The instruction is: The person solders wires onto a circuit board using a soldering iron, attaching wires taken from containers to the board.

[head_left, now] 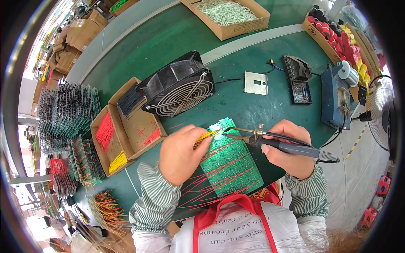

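Observation:
A green circuit board panel [236, 168] lies in front of me, with several thin red wires [223, 169] running off its left side. My left hand [182, 151] is closed on a small bunch of yellow wires [204, 137], their ends at the panel's upper part. In my right hand [291, 147] is a soldering iron [291, 147] with a thin metal feed tube clamped along it. Its tip points left and meets the board close to the yellow wire ends; whether it touches a wire is too small to tell.
A black fan [181, 90] stands beyond my left hand. Cardboard trays [134, 158] left of it hold red, yellow and black wires. Stacked circuit boards [67, 111] fill the far left. A metal plate [255, 83], a black iron stand [298, 80] and a blue solder feeder [335, 99] sit at the right.

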Available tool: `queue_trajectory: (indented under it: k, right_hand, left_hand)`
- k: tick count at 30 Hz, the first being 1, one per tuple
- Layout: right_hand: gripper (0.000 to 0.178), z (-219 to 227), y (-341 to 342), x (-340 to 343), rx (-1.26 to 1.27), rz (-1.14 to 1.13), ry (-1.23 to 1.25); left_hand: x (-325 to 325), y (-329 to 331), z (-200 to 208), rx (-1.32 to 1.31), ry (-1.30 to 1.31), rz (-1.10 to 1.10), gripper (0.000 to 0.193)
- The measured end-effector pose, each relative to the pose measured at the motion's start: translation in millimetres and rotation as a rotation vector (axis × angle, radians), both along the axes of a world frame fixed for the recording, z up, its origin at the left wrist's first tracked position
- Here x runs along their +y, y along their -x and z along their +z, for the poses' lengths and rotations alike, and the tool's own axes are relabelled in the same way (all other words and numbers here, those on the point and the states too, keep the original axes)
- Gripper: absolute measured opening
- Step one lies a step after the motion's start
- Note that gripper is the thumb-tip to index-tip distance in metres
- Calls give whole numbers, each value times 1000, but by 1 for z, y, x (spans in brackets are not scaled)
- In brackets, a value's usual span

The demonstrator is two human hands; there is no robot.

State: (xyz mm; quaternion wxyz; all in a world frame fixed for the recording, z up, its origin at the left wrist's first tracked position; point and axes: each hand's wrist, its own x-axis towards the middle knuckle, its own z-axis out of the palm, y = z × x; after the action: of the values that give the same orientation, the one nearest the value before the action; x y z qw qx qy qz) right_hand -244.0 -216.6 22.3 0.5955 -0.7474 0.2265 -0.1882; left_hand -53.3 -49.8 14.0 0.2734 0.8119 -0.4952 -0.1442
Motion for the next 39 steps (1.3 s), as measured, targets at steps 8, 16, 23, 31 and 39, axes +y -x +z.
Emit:
queue_trajectory:
  k: [8, 16, 23, 31, 39]
  right_hand:
    - [15, -5, -1, -2, -9, -6, 20]
    - [15, -3, -2, -4, -1, 19, 52]
    - [16, 0, 8, -9, -2, -49, 3]
    - [16, -4, 16, -14, 9, -95, -24]
    - [17, -7, 14, -13, -4, -107, -47]
  left_hand:
    - [-10, -2, -16, 59, -5, -44, 14]
    - [-11, -2, -17, 47, 1, -41, 15]
    - [-2, -13, -4, 7, 18, -65, 12]
    - [-17, 2, 5, -143, 61, -37, 10]
    - [-31, 4, -19, 20, 47, -101, 14]
